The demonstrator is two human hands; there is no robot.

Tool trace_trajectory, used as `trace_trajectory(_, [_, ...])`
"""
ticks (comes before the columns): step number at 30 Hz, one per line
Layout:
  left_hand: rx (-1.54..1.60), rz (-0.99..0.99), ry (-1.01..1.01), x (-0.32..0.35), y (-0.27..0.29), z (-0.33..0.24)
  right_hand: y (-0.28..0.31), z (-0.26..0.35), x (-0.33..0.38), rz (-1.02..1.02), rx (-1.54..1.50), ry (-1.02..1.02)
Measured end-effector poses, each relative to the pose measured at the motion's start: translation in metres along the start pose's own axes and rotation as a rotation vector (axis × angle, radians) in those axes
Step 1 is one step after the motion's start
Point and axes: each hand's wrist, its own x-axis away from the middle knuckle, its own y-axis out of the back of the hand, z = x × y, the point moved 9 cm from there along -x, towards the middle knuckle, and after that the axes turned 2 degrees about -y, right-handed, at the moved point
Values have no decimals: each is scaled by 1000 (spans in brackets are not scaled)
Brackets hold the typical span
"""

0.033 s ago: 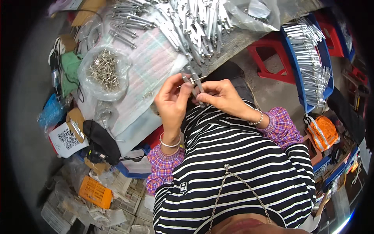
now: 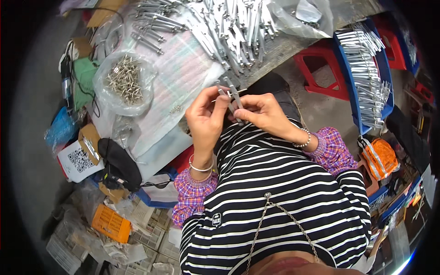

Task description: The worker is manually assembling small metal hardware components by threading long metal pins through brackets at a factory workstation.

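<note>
From the head view, you are in the middle of fitting small parts together: both hands meet just above your striped shirt, at the near edge of the counter. Your left hand is curled, thumb and fingers pinched on the lower ends of two short metal bars, which stand nearly upright and side by side, tilted slightly toward 11 o'clock. Your right hand is closed too, its fingertips pressing a thin metal pin that crosses the bars roughly from 8 to 2 o'clock (whether it already passes through a hole is too small to tell).

I judge the next move needs a steady left grip while the right lines the pin up and pushes it home.

The bars look silvery, narrow and flat-sided, matching the heap of metal bars at 12 o'clock on the counter. A clear bag of small metal fasteners lies at 10 o'clock from your hands, and a blue crate of similar bars stands at 2 o'clock beside a red stool.
</note>
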Motion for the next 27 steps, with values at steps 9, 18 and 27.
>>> trace_trajectory(9, [91, 73, 73, 1, -4, 7, -3, -1, 1, 30, 36, 29])
trace_trajectory(18, [151, 89, 170, 6, -3, 10, -2, 5, 1, 39, 80, 26])
trace_trajectory(27, [183, 50, 174, 5, 2, 12, -5, 7, 2, 9, 42, 20])
